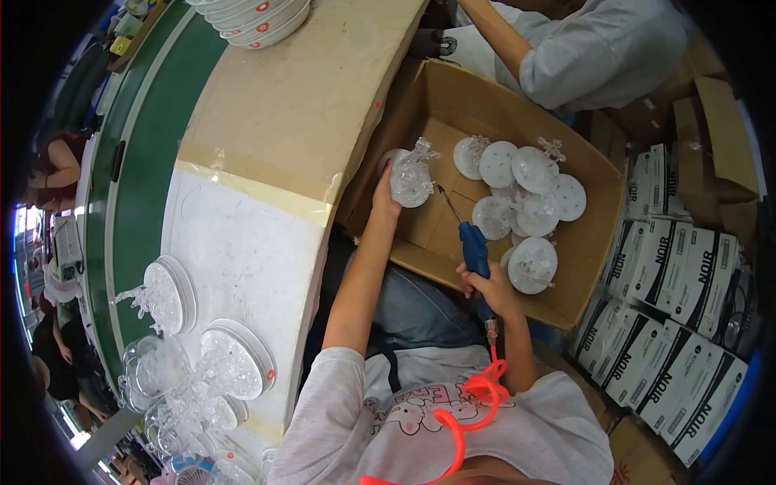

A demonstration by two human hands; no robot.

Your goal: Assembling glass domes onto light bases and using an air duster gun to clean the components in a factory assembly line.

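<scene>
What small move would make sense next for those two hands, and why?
Probably bring the blue driver in the right hand tip-first to the round clear piece: the left hand grips that piece over the open cardboard box, and the driver's tip appears just beside it.

At 3 to 4 o'clock, white cartons (pixel 703 279) bear large, bold black capitals, with smaller black print alongside. At 6 o'clock, the wearer's shirt (pixel 525 432) shows a row of pinkish letters (pixel 426 394) above cartoon figures (pixel 412 416). At 11 o'clock, red round labels (pixel 261 25) mark stacked white dishes (pixel 283 18), their details too small to read from where I stand.
</scene>
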